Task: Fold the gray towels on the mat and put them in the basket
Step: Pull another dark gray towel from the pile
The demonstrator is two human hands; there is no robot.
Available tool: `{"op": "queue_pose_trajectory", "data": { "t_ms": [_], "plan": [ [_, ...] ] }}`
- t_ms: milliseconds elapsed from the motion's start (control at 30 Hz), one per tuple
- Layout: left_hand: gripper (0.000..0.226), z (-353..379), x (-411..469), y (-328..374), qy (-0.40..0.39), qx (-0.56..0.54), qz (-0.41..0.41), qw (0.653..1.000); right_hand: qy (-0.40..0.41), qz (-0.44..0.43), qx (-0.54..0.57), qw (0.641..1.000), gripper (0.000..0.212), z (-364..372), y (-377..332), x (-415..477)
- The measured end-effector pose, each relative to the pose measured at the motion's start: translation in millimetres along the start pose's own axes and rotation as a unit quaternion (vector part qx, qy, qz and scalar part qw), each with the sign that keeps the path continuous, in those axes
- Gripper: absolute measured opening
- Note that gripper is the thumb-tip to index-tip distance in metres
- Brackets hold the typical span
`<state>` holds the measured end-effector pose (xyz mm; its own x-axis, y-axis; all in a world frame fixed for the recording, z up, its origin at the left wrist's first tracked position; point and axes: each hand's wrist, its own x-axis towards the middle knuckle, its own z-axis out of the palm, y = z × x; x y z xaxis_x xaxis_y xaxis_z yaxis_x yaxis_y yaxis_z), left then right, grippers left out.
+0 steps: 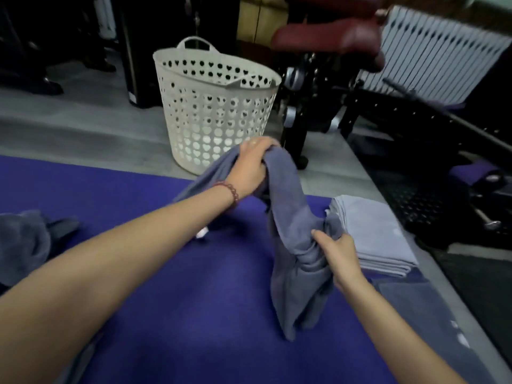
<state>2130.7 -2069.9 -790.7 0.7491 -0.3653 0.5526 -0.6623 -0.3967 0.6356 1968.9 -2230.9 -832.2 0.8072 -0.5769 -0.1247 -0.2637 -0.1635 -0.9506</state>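
A gray towel (291, 206) hangs bunched above the purple mat (180, 286), held up by both hands. My left hand (250, 167) grips its upper end, close to the basket. Lower and to the right, my right hand (335, 250) grips the towel's middle, and the rest drapes down to the mat. A stack of folded gray towels (374, 234) lies on the mat's right side, just beyond my right hand. Another crumpled gray towel (22, 242) sits at the left edge. The white perforated basket (213, 106) stands on the floor past the mat; its inside is not visible.
Black gym equipment with a dark red padded seat (332, 37) stands right of the basket. A black rubber floor mat (429, 206) runs along the right. A white radiator (437, 56) lines the back right wall. Grey floor (83, 128) lies left of the basket.
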Motion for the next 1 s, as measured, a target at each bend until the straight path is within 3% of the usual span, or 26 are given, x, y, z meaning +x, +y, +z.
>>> {"op": "queue_pose_trajectory", "data": {
  "t_ms": [67,100,167,267,367,467,533,633,700,800,900,1000],
  "plan": [
    [0.032,-1.4,30.2,16.4,-0.030,0.020,0.096,0.995,-0.026,0.005,0.120,0.992,0.007,8.0,-19.0,1.4],
    [0.040,-0.2,35.0,13.6,-0.046,0.027,0.106,0.993,-0.053,0.006,0.173,0.983,0.008,12.2,-27.4,-0.3],
    [0.061,3.8,18.8,-2.2,-0.089,0.008,0.031,0.995,-0.126,0.004,0.228,0.966,0.016,17.5,-32.5,-1.6],
    [0.068,19.1,-47.3,-33.0,-0.160,-0.056,-0.096,0.981,-0.171,0.053,0.112,0.977,0.027,19.4,-13.1,1.1],
    [0.035,37.8,-117.2,-32.7,-0.256,-0.127,-0.207,0.936,-0.169,0.103,0.033,0.980,0.021,12.8,15.9,-4.3],
    [0.042,44.1,-159.9,-18.4,-0.393,-0.147,-0.193,0.887,-0.222,0.074,0.015,0.972,0.039,3.4,39.7,-12.0],
    [0.057,41.9,-171.1,-12.3,-0.421,-0.145,-0.158,0.881,-0.289,0.043,0.029,0.956,0.045,-0.1,46.6,-19.1],
    [0.065,37.1,-176.0,4.9,-0.369,-0.198,-0.195,0.887,-0.336,0.041,0.088,0.937,0.084,-2.2,50.9,-23.3],
    [0.055,33.1,-176.6,20.0,-0.312,-0.279,-0.232,0.878,-0.362,0.038,0.121,0.924,0.093,-6.6,50.6,-21.7],
    [0.015,23.6,-177.3,35.7,-0.185,-0.392,-0.296,0.851,-0.416,0.000,0.063,0.907,0.070,-11.1,42.2,-26.8],
    [0.009,12.7,-181.4,30.3,-0.060,-0.387,-0.351,0.851,-0.387,-0.034,0.039,0.921,0.056,-3.5,38.0,-37.2],
    [0.008,0.7,-191.1,21.9,-0.036,-0.381,-0.380,0.842,-0.344,-0.061,-0.025,0.937,0.050,6.1,47.1,-46.2]
  ]
}}
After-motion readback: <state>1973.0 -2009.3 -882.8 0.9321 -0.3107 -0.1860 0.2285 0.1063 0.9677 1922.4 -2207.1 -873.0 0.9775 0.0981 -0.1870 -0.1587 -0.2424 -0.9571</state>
